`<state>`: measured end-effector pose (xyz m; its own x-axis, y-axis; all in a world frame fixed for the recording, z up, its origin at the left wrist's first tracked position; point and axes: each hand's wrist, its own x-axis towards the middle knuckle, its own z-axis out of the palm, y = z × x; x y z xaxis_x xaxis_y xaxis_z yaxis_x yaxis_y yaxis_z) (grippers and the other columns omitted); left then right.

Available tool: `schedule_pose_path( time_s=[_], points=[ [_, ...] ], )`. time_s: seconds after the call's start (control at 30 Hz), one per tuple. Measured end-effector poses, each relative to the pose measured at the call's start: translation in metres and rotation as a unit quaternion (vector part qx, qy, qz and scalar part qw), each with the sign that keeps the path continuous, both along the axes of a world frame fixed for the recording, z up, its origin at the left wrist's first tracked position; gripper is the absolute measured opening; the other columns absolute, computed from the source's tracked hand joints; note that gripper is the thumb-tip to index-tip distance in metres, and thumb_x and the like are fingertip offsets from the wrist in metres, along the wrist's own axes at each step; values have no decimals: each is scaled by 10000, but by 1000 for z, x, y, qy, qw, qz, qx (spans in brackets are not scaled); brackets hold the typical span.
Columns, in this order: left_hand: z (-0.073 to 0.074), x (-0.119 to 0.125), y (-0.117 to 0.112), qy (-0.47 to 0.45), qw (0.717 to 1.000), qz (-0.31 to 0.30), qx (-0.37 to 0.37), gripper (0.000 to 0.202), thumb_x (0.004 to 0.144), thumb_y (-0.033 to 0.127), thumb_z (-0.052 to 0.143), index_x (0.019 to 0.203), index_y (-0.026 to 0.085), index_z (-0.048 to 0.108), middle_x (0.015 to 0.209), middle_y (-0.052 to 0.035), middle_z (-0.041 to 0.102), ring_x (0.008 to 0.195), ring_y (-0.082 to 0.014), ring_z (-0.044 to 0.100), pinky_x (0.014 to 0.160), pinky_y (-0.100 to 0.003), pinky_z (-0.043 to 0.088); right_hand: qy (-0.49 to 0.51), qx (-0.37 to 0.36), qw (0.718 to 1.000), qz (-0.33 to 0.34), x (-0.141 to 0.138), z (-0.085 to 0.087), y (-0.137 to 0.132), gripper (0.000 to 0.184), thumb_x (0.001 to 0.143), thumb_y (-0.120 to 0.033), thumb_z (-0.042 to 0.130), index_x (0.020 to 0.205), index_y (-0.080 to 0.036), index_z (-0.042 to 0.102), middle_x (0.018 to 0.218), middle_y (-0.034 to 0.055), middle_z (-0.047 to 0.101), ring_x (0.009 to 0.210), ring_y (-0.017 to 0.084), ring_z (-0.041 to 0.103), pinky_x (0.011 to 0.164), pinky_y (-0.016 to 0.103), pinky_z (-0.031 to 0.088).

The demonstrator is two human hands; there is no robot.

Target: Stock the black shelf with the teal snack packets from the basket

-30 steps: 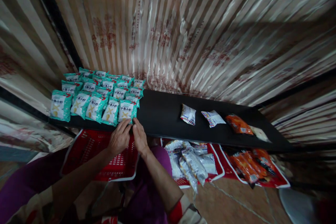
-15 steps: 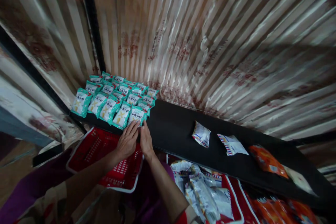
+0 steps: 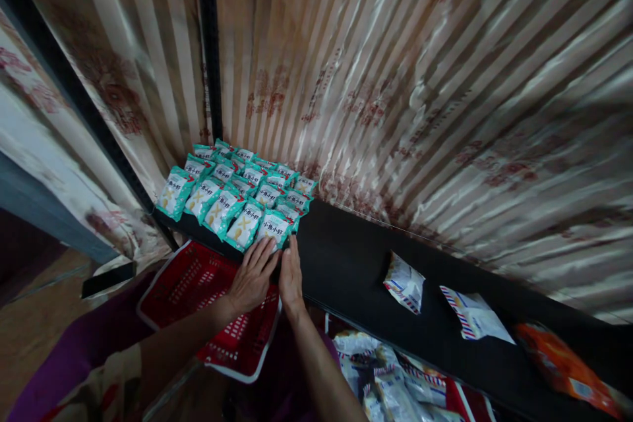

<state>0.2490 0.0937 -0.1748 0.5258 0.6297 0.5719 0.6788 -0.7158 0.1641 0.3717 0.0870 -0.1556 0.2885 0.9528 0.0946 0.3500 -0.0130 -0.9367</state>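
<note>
Rows of teal-and-white snack packets stand and lean together at the left end of a black shelf. My left hand rests its outstretched fingers on the lower part of the front right packet. Beside it, my right hand holds its straight fingers upright along that packet's lower right corner; whether they press on it I cannot tell. Neither hand is wrapped round anything. Below my forearms is a red plastic basket with a white rim, its visible inside bare.
Farther right on the shelf lie a striped white packet, another white packet and an orange bag. A second basket below holds several silvery packets. Pleated patterned curtain hangs behind, with a dark post at left.
The view has turned a little, so the shelf and its packets appear farther right and lower. Both hands stay at the same front right packet, with no clear shift of it.
</note>
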Motion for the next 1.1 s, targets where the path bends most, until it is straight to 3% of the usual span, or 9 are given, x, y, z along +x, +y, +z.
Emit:
schedule_pose_path(
  time_s=[0.33,0.57,0.8,0.93,1.1],
  points=[
    [-3,-7,-5,12,1000,-3,-27,581,825,91,411,1401,122,345,1521,-153,228,1425,-288,100,1109,-507,246,11,18,1000,-23,-3,0,-5,674,907,-556,249,1430,-133,289,1529,109,237,1416,184,187,1164,439,130],
    [-6,-44,-19,-34,993,84,-70,559,856,97,385,1409,102,307,1536,-175,155,1430,-281,57,1098,-491,267,-4,86,993,-85,-24,-4,-41,583,920,-485,306,1370,-126,394,1432,150,415,1336,247,362,1107,487,272],
    [-20,-73,-5,-36,991,85,-95,532,926,178,351,1442,159,225,1515,-158,240,1427,-238,108,1083,-447,321,-66,93,989,91,-80,5,-34,499,938,-411,310,1322,-144,483,1413,121,455,1317,220,409,1100,459,335],
    [-27,-76,3,-32,990,81,-110,565,943,233,351,1465,169,145,1507,-151,266,1420,-227,152,1072,-417,349,-73,74,991,85,-95,8,-18,535,943,-428,277,1345,-122,454,1423,124,437,1331,214,389,1116,472,312],
    [-30,-79,7,-36,990,64,-117,571,932,208,373,1462,166,167,1504,-150,271,1414,-229,179,1079,-413,348,-71,52,992,86,-90,9,-12,536,940,-445,290,1340,-134,464,1419,110,444,1328,213,395,1120,461,311]
  ],
)
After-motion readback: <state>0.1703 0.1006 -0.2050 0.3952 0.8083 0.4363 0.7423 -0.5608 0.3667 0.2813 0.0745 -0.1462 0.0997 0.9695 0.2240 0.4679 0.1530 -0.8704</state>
